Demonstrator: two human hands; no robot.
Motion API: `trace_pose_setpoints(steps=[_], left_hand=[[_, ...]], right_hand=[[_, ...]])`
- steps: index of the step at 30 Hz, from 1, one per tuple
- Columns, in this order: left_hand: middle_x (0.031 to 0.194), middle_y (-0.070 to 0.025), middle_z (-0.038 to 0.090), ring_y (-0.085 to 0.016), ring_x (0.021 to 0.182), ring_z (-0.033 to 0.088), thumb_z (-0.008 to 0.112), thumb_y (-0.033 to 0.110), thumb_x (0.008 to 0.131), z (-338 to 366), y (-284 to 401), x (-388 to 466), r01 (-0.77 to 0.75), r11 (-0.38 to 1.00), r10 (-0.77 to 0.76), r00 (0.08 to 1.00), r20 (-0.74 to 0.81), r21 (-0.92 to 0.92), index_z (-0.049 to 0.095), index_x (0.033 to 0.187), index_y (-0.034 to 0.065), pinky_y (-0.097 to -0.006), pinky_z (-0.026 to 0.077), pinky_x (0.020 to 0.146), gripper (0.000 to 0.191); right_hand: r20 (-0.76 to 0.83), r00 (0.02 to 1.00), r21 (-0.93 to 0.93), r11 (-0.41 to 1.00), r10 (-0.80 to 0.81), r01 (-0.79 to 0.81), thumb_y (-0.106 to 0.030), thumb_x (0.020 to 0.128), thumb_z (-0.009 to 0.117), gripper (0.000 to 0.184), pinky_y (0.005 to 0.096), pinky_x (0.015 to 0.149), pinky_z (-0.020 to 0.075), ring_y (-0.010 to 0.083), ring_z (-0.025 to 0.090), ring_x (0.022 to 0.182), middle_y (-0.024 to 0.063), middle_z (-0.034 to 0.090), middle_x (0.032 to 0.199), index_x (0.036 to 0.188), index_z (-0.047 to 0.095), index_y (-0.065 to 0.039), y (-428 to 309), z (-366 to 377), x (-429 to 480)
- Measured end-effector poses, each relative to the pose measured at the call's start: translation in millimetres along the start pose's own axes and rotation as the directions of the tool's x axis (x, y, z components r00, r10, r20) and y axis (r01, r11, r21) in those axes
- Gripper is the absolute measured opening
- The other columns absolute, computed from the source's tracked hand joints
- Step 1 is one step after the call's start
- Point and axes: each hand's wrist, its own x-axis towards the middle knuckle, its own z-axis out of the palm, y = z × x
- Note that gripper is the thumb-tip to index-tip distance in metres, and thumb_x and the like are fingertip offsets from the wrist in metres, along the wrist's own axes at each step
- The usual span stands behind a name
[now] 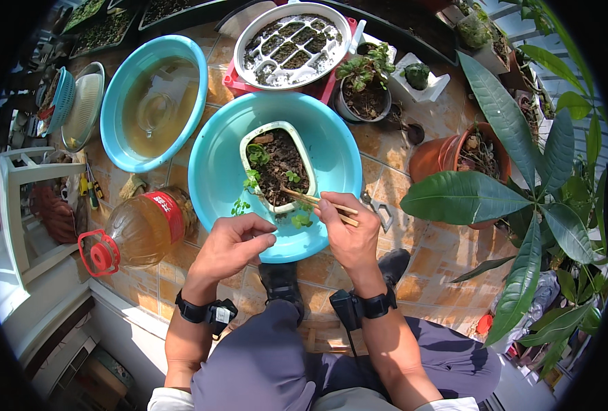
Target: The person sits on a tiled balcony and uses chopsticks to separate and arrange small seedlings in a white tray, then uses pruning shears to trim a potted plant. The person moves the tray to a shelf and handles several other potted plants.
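A white rectangular planter (244,154) filled with dark soil (279,172) stands inside a blue plastic basin (335,149). Small green seedlings (258,154) grow along its left side, and a few sprigs trail over the near rim. My right hand (353,226) holds a pair of wooden chopsticks (329,204), their tips at the soil near the planter's right side. Over the basin's near left rim is my left hand (242,239), its fingers curled and thumb apart from the forefinger, with nothing seen between them.
A second blue basin (197,103) with murky water sits at the upper left. A large plastic bottle (145,226) of brown liquid lies left. Beyond are a white round seed tray (342,31) and a potted plant (365,100); a terracotta pot (437,156) and broad leaves (468,198) stand right.
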Motion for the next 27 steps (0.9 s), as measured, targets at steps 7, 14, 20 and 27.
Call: trace_pose_setpoints(steps=[7, 14, 20, 27], left_hand=[[0.093, -0.0094, 0.067, -0.024, 0.082, 0.069, 0.07, -0.006, 0.085, -64.0, 64.3, 112.6, -0.54, 0.526, 0.72, 0.694, -0.007, 0.657, 0.072, 0.098, 0.0029, -0.0344, 0.055, 0.072, 0.017], [0.099, -0.0122, 0.061, -0.036, 0.095, 0.064, 0.078, 0.001, 0.078, -77.3, 74.4, 170.5, -0.504, 0.234, 0.385, 0.833, 0.397, 0.831, 0.062, 0.104, 0.0047, -0.0453, 0.052, 0.081, 0.031], [0.104, -0.0131, 0.061, -0.037, 0.101, 0.063, 0.075, 0.002, 0.077, -73.7, 75.3, 181.9, -0.577, 0.225, 0.345, 0.801, 0.49, 0.785, 0.065, 0.103, 0.0073, -0.0453, 0.053, 0.086, 0.029], [0.114, -0.0129, 0.062, -0.033, 0.11, 0.063, 0.071, -0.005, 0.075, -69.6, 65.6, 179.8, -0.651, 0.039, 0.396, 0.707, 0.586, 0.758, 0.076, 0.111, 0.0103, -0.0422, 0.053, 0.095, 0.039]], right_hand=[[-0.004, 1.0, 0.027, 0.999, -0.024, 0.024, -0.006, 0.099, 0.07, 0.019, 0.0287, 0.081, 0.0628, 0.0203, 0.077, 0.091, 0.0154, 0.077, 0.099, 0.113, 0.073, 0.007, 3.7, -3.1, 4.3], [-0.021, 0.998, 0.068, 0.996, -0.055, 0.056, -0.008, 0.099, 0.071, 0.016, 0.0279, 0.077, 0.0614, 0.0183, 0.078, 0.089, 0.0133, 0.079, 0.094, 0.11, 0.074, 0.003, 1.2, -6.9, 7.6], [-0.02, 0.998, 0.079, 0.995, -0.054, 0.056, -0.009, 0.099, 0.071, 0.016, 0.028, 0.076, 0.0615, 0.0184, 0.078, 0.088, 0.0132, 0.079, 0.094, 0.11, 0.074, 0.003, 1.4, -8.3, 10.9], [0.008, 1.0, 0.146, 0.989, 0.013, -0.014, -0.007, 0.1, 0.07, 0.018, 0.0272, 0.079, 0.063, 0.0186, 0.077, 0.089, 0.0147, 0.077, 0.096, 0.111, 0.072, 0.006, 3.7, -6.3, 9.1]])
